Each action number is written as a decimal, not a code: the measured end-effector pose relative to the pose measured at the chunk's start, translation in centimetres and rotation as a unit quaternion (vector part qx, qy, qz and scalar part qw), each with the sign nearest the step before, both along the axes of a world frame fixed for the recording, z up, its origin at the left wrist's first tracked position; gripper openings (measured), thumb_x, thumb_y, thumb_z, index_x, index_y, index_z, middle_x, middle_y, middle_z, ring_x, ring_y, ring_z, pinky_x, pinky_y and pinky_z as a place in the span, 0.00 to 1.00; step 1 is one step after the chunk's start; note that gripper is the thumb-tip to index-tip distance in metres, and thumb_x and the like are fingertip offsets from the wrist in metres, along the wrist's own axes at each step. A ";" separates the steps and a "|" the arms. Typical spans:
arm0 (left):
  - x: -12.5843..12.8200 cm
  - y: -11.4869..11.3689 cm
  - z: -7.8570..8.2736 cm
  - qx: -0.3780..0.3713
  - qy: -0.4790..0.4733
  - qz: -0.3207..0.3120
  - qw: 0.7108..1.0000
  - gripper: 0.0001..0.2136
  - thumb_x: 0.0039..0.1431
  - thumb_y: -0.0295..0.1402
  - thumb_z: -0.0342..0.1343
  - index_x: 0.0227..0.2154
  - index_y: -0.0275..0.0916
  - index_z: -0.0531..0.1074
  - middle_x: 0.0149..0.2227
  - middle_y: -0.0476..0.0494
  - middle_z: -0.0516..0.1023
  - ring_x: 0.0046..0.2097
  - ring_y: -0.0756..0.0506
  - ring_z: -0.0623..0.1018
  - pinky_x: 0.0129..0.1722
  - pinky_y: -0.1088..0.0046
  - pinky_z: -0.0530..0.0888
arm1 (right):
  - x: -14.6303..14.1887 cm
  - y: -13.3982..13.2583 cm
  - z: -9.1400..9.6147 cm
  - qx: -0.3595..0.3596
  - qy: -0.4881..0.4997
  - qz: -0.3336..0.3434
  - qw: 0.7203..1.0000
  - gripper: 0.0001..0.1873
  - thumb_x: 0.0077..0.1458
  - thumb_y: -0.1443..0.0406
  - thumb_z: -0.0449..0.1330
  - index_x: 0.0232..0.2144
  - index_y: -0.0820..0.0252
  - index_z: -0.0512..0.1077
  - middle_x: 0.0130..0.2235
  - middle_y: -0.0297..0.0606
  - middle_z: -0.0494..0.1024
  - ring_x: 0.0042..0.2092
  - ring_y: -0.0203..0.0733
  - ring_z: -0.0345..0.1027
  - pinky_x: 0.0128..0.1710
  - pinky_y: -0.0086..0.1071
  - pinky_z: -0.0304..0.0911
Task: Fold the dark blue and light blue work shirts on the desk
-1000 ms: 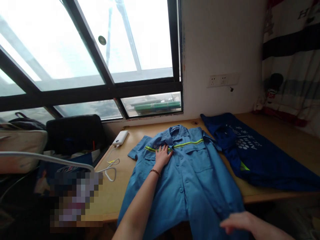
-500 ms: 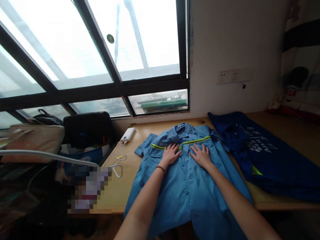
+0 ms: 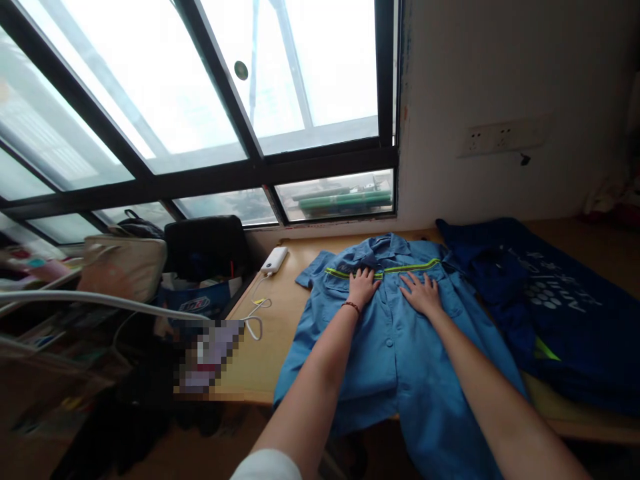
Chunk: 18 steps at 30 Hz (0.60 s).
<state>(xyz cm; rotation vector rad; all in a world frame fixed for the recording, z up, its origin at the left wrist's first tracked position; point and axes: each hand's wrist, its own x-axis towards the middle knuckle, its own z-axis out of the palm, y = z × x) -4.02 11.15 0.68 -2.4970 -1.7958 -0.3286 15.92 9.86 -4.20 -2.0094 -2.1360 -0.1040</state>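
Note:
A light blue work shirt (image 3: 400,347) with a yellow-green reflective stripe across the chest lies face up and buttoned on the wooden table (image 3: 265,347), its lower part hanging over the front edge. My left hand (image 3: 362,285) rests flat on the shirt's chest just below the stripe, fingers spread; a thin bracelet circles that wrist. My right hand (image 3: 423,293) lies flat beside it on the other side of the button line, fingers spread too. Neither hand holds anything.
A dark blue garment with white print (image 3: 550,307) lies to the right of the shirt. A white power bank (image 3: 275,260) with a looped cable (image 3: 255,320) sits at the table's left. Bags (image 3: 207,247) and clutter stand left of the table, below the window. A wall socket (image 3: 500,137) is above.
My right hand came up from the shirt's hem and settled flat on the chest beside my left hand. The view has swung left, so everything sits further right in the picture.

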 end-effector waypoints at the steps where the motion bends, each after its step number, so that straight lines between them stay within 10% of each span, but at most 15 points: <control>1: 0.0 -1.0 0.4 0.010 0.006 -0.021 1.000 0.21 0.60 0.40 0.40 0.54 0.41 0.59 0.59 0.40 0.58 0.59 0.39 0.56 0.55 0.52 0.53 | 0.1 0.1 0.1 0.000 0.001 -0.001 1.000 0.26 0.56 0.49 0.42 0.57 0.40 0.54 0.61 0.25 0.52 0.58 0.59 0.41 0.54 0.56 0.40; 6: -2.4 -9.7 1.5 0.028 -0.004 -0.112 0.993 0.21 0.59 0.35 0.43 0.55 0.40 0.57 0.61 0.42 0.54 0.62 0.41 0.50 0.58 0.55 0.50 | 0.2 0.1 0.5 0.015 0.028 0.015 0.999 0.25 0.56 0.51 0.44 0.55 0.46 0.59 0.59 0.31 0.57 0.58 0.58 0.43 0.53 0.56 0.41; 10: -4.4 -16.4 0.7 -0.017 -0.025 -0.069 0.997 0.24 0.58 0.45 0.42 0.57 0.46 0.54 0.62 0.46 0.51 0.62 0.37 0.47 0.56 0.47 0.49 | -0.2 -1.1 1.3 0.088 0.067 0.096 0.989 0.20 0.58 0.61 0.44 0.46 0.60 0.69 0.52 0.40 0.67 0.58 0.49 0.48 0.57 0.47 0.40; 14: -4.2 -18.0 -0.7 -0.034 -0.032 -0.017 0.999 0.25 0.59 0.48 0.38 0.58 0.51 0.52 0.62 0.48 0.49 0.62 0.36 0.47 0.56 0.45 0.48 | -2.0 -5.3 1.8 0.070 0.106 0.119 0.985 0.20 0.58 0.63 0.42 0.44 0.61 0.70 0.50 0.40 0.69 0.55 0.46 0.54 0.56 0.41 0.46; 18: -3.5 -16.7 -1.1 -0.033 -0.026 -0.005 0.999 0.26 0.58 0.49 0.38 0.59 0.51 0.51 0.63 0.47 0.48 0.62 0.35 0.46 0.56 0.44 0.47 | -4.4 -10.8 1.1 -0.033 0.090 0.010 0.995 0.27 0.56 0.51 0.44 0.54 0.53 0.61 0.58 0.39 0.57 0.57 0.62 0.46 0.50 0.57 0.47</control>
